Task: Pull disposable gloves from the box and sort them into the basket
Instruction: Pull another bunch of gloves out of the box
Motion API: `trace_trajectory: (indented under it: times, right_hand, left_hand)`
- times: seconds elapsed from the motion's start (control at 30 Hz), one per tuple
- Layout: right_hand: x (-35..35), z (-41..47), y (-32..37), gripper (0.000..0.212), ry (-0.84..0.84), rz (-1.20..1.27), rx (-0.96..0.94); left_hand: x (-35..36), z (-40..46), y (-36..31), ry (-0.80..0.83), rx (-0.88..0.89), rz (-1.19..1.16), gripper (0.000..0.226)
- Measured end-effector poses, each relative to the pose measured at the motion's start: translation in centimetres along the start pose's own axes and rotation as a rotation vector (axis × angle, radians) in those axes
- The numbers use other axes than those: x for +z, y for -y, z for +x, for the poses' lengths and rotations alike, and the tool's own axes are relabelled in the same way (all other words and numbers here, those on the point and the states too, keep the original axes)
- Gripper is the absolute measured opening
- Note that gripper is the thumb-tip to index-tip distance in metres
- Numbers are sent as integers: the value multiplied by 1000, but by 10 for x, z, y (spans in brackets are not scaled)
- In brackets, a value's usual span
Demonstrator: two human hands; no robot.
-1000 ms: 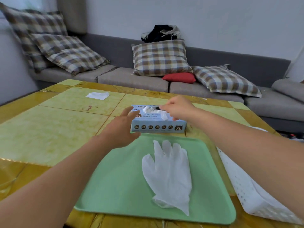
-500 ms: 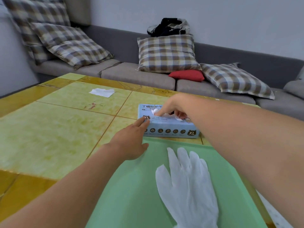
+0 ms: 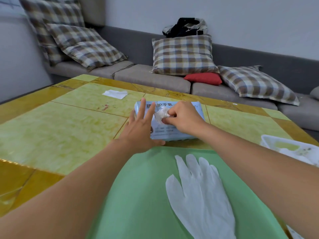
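White glove (image 3: pixel 161 114) pinched by right hand (image 3: pixel 183 119) atop box (image 3: pixel 172 135); flat left hand (image 3: pixel 140 130) steadies it.

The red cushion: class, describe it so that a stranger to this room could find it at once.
Start at the grey sofa that runs along the wall behind the yellow table. On its seat, right of the middle, a large plaid pillow stands upright. The red cushion lies flat at its lower right corner, small and plain, the only one there without checks.
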State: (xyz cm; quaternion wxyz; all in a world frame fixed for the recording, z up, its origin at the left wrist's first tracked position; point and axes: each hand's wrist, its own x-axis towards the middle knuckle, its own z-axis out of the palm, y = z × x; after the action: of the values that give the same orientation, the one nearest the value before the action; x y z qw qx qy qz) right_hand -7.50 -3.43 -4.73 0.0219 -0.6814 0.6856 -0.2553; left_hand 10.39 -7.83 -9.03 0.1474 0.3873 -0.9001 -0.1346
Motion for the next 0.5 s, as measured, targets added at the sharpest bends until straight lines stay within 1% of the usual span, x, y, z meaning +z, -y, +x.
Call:
trace_trajectory:
  times: [0.1,0.2,0.3,0.37,0.43,0.47,0.5]
  right_hand:
    - [7,-12,9,63,-72,120,-80]
    - [9,-21,11,58,-149,274,-71]
    - [4,-26,6,45,-238,444,52]
    - [1,-28,3,38,-287,600,135]
    - [-1,-30,0,20,-300,822,193]
    - [-1,-31,-1,23,-296,938,222]
    - [-2,-33,-3,32,-285,1029,251]
  left_hand:
    - [-10,-1,3,-53,-27,-17,145]
    - [-14,-4,6,-95,-37,52,145]
    - [-14,-4,10,-103,-54,68,140]
    - [-14,-2,12,-99,-66,68,139]
    - [-14,0,11,-95,-84,77,138]
    - [-14,1,11,-90,-91,81,138]
    - [-15,1,10,-86,-94,87,138]
